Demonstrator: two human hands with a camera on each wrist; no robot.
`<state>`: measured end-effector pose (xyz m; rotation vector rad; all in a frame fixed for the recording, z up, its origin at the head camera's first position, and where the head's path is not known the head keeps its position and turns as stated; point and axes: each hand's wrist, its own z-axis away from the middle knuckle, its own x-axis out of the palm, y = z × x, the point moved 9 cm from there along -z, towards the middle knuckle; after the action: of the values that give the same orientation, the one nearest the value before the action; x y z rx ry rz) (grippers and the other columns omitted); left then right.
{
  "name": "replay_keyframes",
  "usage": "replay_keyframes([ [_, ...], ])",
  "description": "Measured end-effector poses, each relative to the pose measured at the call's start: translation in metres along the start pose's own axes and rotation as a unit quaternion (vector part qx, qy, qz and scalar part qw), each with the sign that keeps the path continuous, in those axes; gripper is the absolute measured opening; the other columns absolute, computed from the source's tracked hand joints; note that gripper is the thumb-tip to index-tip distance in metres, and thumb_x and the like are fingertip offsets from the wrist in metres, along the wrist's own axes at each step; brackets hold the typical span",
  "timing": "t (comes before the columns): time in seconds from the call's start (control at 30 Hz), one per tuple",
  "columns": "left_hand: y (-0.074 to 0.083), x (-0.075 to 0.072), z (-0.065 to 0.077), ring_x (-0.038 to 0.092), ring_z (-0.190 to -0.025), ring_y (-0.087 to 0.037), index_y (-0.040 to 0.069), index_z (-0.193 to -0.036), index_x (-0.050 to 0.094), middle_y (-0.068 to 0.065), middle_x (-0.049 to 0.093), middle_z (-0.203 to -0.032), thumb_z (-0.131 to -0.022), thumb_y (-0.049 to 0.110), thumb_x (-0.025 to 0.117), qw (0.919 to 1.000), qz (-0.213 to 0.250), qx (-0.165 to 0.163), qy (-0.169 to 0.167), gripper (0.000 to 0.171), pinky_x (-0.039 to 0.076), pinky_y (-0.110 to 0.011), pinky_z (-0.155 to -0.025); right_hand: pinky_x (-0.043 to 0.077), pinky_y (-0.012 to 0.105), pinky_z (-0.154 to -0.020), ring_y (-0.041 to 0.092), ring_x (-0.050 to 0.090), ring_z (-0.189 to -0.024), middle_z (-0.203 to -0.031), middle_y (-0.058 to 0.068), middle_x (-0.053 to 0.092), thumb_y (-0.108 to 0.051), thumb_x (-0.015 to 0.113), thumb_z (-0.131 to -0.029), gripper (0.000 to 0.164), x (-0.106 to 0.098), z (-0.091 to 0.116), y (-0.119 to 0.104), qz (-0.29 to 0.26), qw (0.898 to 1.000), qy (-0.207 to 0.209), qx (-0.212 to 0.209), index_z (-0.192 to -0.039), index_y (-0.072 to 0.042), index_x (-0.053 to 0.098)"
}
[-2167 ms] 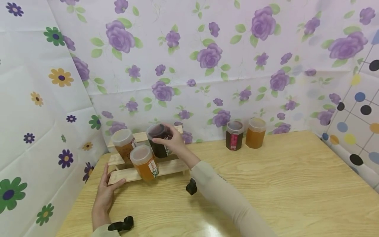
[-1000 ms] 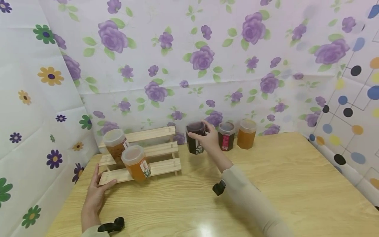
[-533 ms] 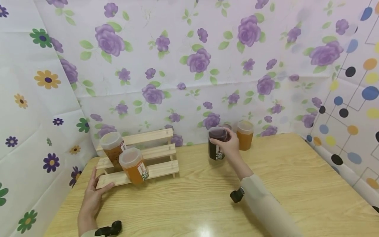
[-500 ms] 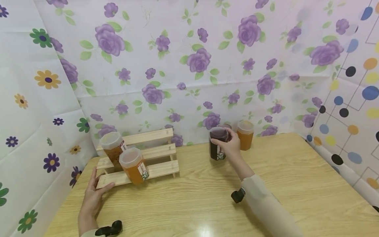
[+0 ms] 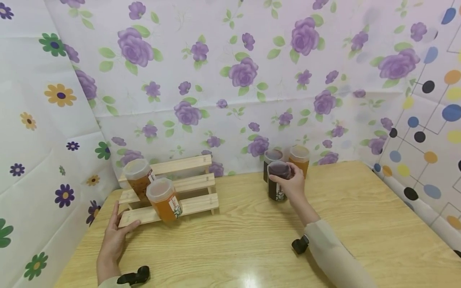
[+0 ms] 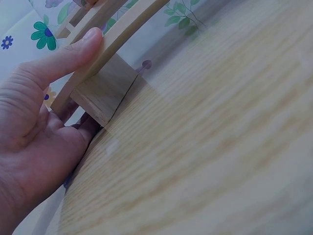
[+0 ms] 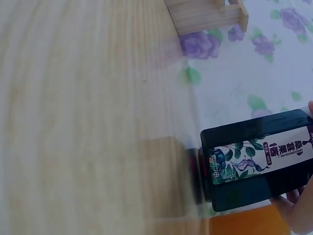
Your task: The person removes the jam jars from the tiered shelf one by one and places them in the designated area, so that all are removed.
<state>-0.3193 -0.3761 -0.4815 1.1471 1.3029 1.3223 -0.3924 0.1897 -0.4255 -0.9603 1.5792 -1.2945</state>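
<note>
In the head view my right hand point(image 5: 296, 186) grips a dark jar point(image 5: 277, 191) with a clear lid, thumb and fingers around its upper part. The right wrist view shows this jar's white label point(image 7: 264, 154) with plants and lettering, its base close to the table. Directly behind it stands another dark jar point(image 5: 273, 154), partly covered, beside an amber jar point(image 5: 300, 155). My left hand point(image 5: 113, 240) holds the left end of a three-step wooden rack point(image 5: 198, 204); in the left wrist view the thumb point(image 6: 80, 51) lies on the front board, other fingers partly hidden behind it.
An orange jar point(image 5: 165, 204) stands on the rack's front step. A brown-amber jar point(image 5: 138, 180) is on the step behind, near the left end. Floral cloth point(image 5: 245, 100) hangs behind the wood-grain table point(image 5: 223, 248), with patterned cloth at both sides.
My right hand has carried the dark jar from the rack to the right, then a little nearer, in front of the other dark jar. My left hand stays at the rack.
</note>
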Motion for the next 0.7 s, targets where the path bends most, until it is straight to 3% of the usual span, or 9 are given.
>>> replay_keyframes([
  [0.13,-0.001,-0.001,0.0,0.052,-0.101,0.013,0.05,-0.151,-0.004,0.023,0.033,-0.128,-0.089,0.004,0.069,0.9999,-0.006,-0.011,0.005,0.107,0.046,-0.005,-0.085,0.044,0.041,-0.102,0.029,0.043,-0.126,-0.141,0.017,0.035,-0.018,0.083,-0.077,0.076,-0.003,-0.002,0.01,0.0,1.0,0.001,0.013,-0.141,-0.008,0.043],
  [0.2,-0.002,-0.001,0.0,0.048,-0.103,0.013,0.053,-0.15,-0.005,0.012,0.03,-0.144,-0.089,0.006,0.07,0.9995,-0.018,-0.023,0.007,0.107,0.045,-0.005,-0.084,0.044,0.042,-0.104,0.03,0.043,-0.128,-0.142,0.017,0.036,-0.018,0.082,-0.077,0.077,-0.004,-0.003,0.012,-0.003,1.0,0.002,0.012,-0.141,-0.008,0.041],
  [0.3,-0.005,-0.001,0.0,0.042,-0.108,0.01,0.057,-0.147,-0.006,-0.004,0.01,-0.161,-0.089,0.008,0.071,0.9987,-0.031,-0.041,0.006,0.108,0.043,-0.004,-0.085,0.042,0.042,-0.106,0.03,0.042,-0.132,-0.145,0.016,0.038,-0.017,0.082,-0.078,0.08,-0.003,-0.005,0.014,-0.01,1.0,-0.002,0.009,-0.144,-0.007,0.037],
  [0.37,-0.005,-0.001,0.0,0.038,-0.109,0.008,0.058,-0.146,-0.008,-0.006,-0.002,-0.165,-0.089,0.01,0.071,0.9982,-0.04,-0.046,0.003,0.109,0.041,-0.003,-0.085,0.044,0.041,-0.104,0.029,0.043,-0.133,-0.145,0.015,0.041,-0.015,0.081,-0.078,0.08,-0.003,-0.006,0.015,-0.017,1.0,-0.002,0.011,-0.144,-0.008,0.036],
  [0.53,-0.003,-0.002,0.0,0.044,-0.107,0.012,0.056,-0.148,-0.006,0.009,0.024,-0.151,-0.089,0.009,0.071,0.9988,-0.034,-0.034,0.006,0.107,0.042,-0.004,-0.086,0.048,0.023,-0.085,0.025,0.045,-0.131,-0.144,0.012,0.042,-0.015,0.081,-0.079,0.08,0.0,-0.007,0.019,-0.029,0.999,-0.01,0.02,-0.145,-0.01,0.034],
  [0.57,-0.002,-0.002,0.0,0.046,-0.106,0.013,0.055,-0.149,-0.006,0.013,0.026,-0.146,-0.089,0.009,0.071,0.999,-0.031,-0.032,0.006,0.107,0.043,-0.004,-0.086,0.047,0.02,-0.081,0.025,0.045,-0.131,-0.144,0.012,0.041,-0.016,0.081,-0.08,0.081,0.0,-0.008,0.02,-0.034,0.999,-0.011,0.023,-0.145,-0.011,0.034],
  [0.7,-0.001,-0.002,0.001,0.048,-0.104,0.015,0.053,-0.149,-0.007,0.01,0.026,-0.149,-0.09,0.007,0.069,0.999,-0.033,-0.028,0.006,0.107,0.043,-0.004,-0.086,0.047,0.017,-0.068,0.024,0.045,-0.127,-0.145,0.01,0.04,-0.016,0.08,-0.08,0.081,0.002,-0.006,0.022,-0.054,0.998,-0.012,0.033,-0.146,-0.014,0.032],
])
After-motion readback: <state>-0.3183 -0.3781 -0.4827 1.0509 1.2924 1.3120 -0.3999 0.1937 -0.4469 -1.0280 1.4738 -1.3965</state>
